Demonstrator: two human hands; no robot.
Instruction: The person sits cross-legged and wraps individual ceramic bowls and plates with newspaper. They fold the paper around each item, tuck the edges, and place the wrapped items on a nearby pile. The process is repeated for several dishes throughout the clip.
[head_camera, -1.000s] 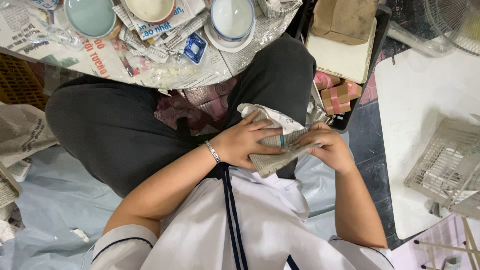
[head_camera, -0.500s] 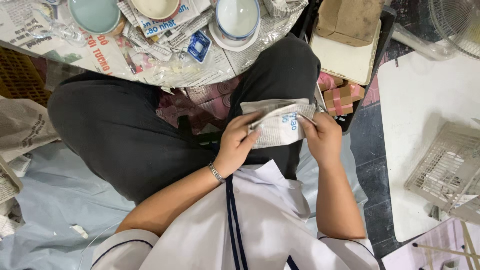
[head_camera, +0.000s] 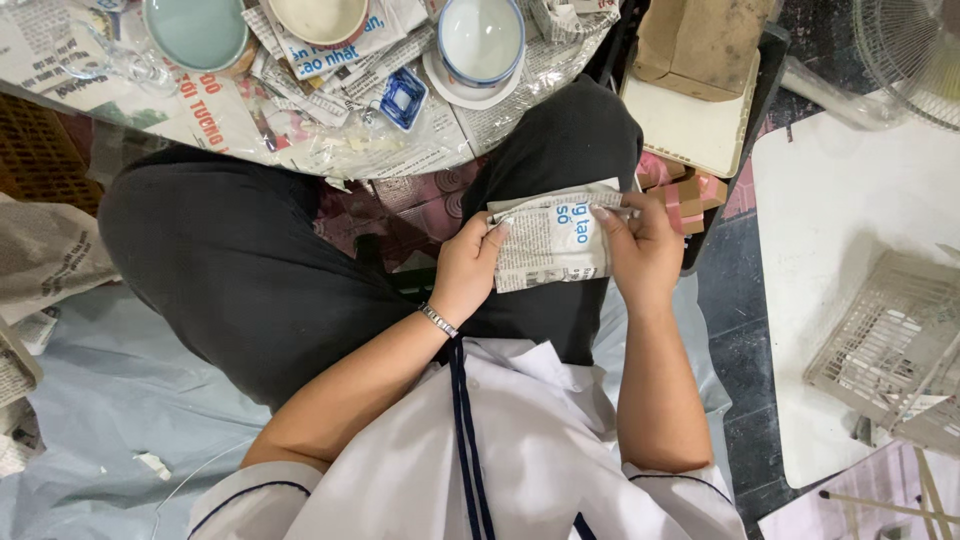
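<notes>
I hold a flat packet wrapped in newspaper (head_camera: 552, 240) over my right knee, with both hands on it. My left hand (head_camera: 468, 268) grips its left edge, thumb on top. My right hand (head_camera: 640, 250) holds the right edge, fingers pressing the upper corner of the paper. What is inside the wrapping is hidden. I sit cross-legged in dark trousers and a white shirt, with a bracelet on my left wrist.
Ahead lie newspaper sheets (head_camera: 330, 110) with a pale green plate (head_camera: 196, 30), a cream bowl (head_camera: 318, 18), a blue-rimmed white bowl (head_camera: 482, 38) and a small blue square dish (head_camera: 404, 98). A cardboard box (head_camera: 700, 40) is at the upper right. A white wire basket (head_camera: 890, 350) stands on the right.
The wrapped packet has gone from crumpled in my lap to lifted and flattened between both hands. My hands have moved up and slightly apart along its edges.
</notes>
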